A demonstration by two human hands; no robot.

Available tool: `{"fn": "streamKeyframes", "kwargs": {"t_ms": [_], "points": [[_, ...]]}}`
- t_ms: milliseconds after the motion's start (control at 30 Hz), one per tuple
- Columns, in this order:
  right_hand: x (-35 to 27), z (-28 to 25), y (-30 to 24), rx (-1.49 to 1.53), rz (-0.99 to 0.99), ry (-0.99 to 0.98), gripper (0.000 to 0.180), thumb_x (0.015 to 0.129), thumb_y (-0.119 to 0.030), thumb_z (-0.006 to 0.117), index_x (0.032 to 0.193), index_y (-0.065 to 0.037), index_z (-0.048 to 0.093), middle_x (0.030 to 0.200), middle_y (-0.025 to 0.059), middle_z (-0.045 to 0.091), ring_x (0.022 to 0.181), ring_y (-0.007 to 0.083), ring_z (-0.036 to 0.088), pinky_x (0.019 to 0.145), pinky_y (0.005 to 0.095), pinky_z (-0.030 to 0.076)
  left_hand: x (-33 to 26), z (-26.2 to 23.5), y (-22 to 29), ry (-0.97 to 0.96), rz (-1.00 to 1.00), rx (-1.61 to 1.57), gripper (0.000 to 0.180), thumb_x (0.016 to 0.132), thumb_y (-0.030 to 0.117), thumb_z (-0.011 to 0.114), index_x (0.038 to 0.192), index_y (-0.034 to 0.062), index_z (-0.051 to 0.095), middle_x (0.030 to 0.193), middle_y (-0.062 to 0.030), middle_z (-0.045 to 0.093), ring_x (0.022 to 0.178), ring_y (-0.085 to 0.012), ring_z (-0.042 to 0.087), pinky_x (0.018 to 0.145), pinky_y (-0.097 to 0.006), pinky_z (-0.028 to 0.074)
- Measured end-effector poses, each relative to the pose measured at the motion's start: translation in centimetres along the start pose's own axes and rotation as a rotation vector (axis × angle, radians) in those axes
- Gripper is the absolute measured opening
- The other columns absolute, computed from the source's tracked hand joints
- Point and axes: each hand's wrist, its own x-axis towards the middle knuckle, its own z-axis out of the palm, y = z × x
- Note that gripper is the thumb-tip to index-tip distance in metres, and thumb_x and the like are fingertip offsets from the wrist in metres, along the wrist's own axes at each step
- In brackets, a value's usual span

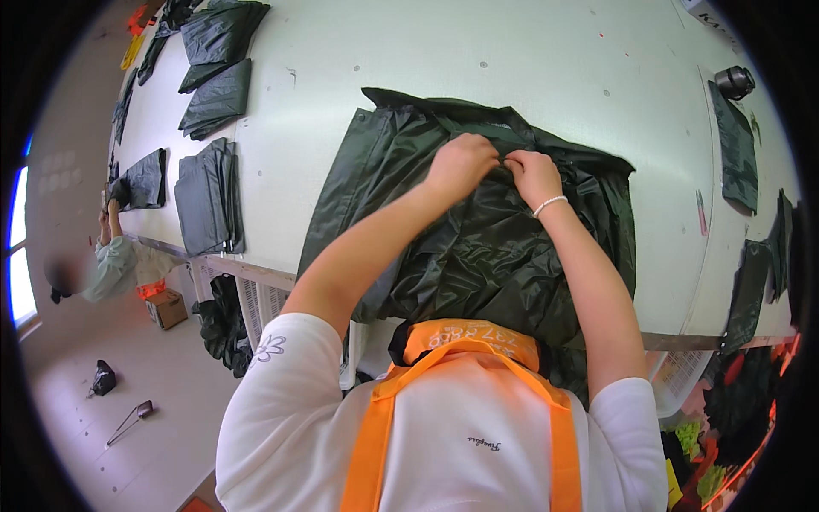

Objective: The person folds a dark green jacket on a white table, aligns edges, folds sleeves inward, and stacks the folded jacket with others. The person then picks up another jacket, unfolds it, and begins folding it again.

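A large dark green shiny garment (495, 247) lies spread on the white table (546, 68), its lower part hanging over the near edge. My left hand (461, 162) and my right hand (533, 175) meet near the garment's top middle. Both pinch a fold of its fabric close together. A beaded bracelet sits on my right wrist.
Folded dark green pieces (209, 200) lie in stacks along the left of the table, more (217, 38) at the far left and some (735, 154) on the right. A black cylinder (734, 82) stands far right. Another person (111, 256) works at the left end. A cardboard box (166, 309) sits on the floor.
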Motion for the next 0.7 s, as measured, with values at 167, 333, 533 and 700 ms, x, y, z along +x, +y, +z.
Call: {"fn": "streamKeyframes", "kwargs": {"t_ms": [167, 333, 533, 700], "points": [[0.0, -0.1, -0.7, -0.157, -0.305, 0.248, 0.011, 0.075, -0.017, 0.065, 0.075, -0.007, 0.065, 0.085, 0.0089, 0.060, 0.088, 0.0296, 0.056, 0.076, 0.0397, 0.045, -1.3, 0.3, 0.5, -0.080, 0.048, 0.108, 0.025, 0.071, 0.017, 0.070, 0.093, 0.0059, 0.066, 0.095, -0.0066, 0.062, 0.092, -0.0257, 0.058, 0.079, -0.036, 0.049], [-1.7, 0.0, -1.8, -0.249, -0.318, 0.203, 0.027, 0.077, -0.011, 0.064, 0.102, -0.004, 0.063, 0.092, 0.0072, 0.060, 0.098, 0.0254, 0.054, 0.088, 0.0365, 0.041, 2.3, -0.7, -2.8, -0.282, -0.371, -0.324, 0.017, 0.074, 0.016, 0.071, 0.086, 0.0043, 0.071, 0.085, -0.0083, 0.069, 0.076, -0.0205, 0.065, 0.070, -0.029, 0.051], [-0.4, 0.0, -0.3, -0.231, -0.287, 0.131, 0.019, 0.081, -0.011, 0.060, 0.099, -0.005, 0.063, 0.089, 0.0081, 0.062, 0.090, 0.0251, 0.056, 0.081, 0.0361, 0.045, 7.1, 0.1, -3.6, -0.111, -0.030, 0.028, 0.030, 0.072, 0.017, 0.072, 0.100, 0.0080, 0.066, 0.092, -0.0079, 0.063, 0.087, -0.0261, 0.061, 0.077, -0.034, 0.050], [0.9, -0.6, 0.0, -0.257, -0.225, 0.030, 0.016, 0.084, -0.016, 0.059, 0.097, -0.008, 0.062, 0.088, 0.0084, 0.063, 0.084, 0.0262, 0.059, 0.073, 0.0390, 0.047, 9.3, 1.0, -5.1, -0.179, -0.051, 0.113, 0.030, 0.072, 0.020, 0.071, 0.100, 0.0132, 0.065, 0.093, -0.0070, 0.058, 0.093, -0.0270, 0.057, 0.079, -0.037, 0.049]]}}
